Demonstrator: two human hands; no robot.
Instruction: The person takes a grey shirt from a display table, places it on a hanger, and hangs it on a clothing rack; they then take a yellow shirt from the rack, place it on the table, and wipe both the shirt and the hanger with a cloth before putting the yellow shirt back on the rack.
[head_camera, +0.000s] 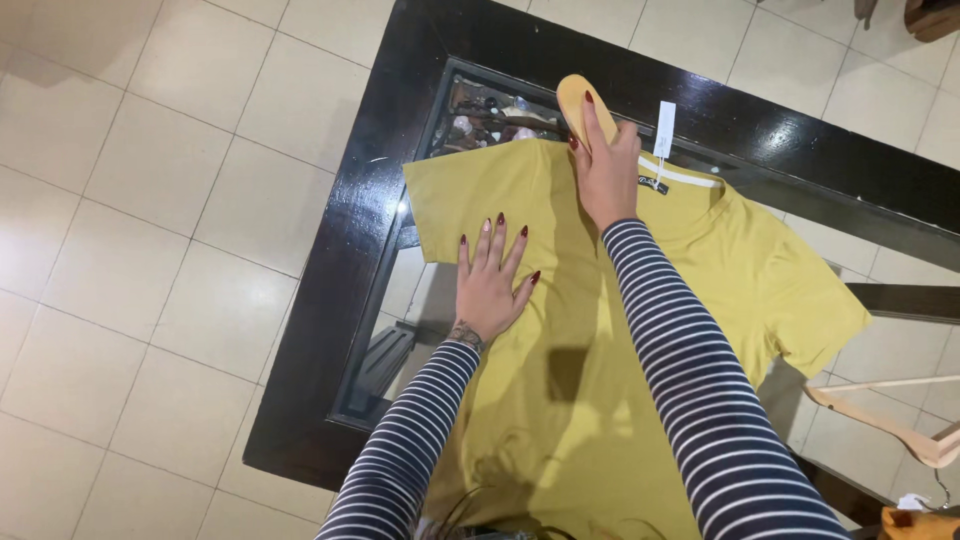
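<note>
A yellow T-shirt (600, 330) lay spread flat across the dark glass-topped table (350, 260), its collar toward the far edge. The left hand (492, 280) pressed flat on it, fingers spread. The right hand (607, 170) pinched a yellow oval board (580, 100) at the shirt's shoulder. Small trinkets (490, 115) sat beneath the glass.

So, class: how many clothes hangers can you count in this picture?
1. A pale wooden hanger lies at the right edge, beside the yellow T-shirt spread on the dark table. Others may be out of frame. The right hand holds a flat tan object, not a hanger.
</note>
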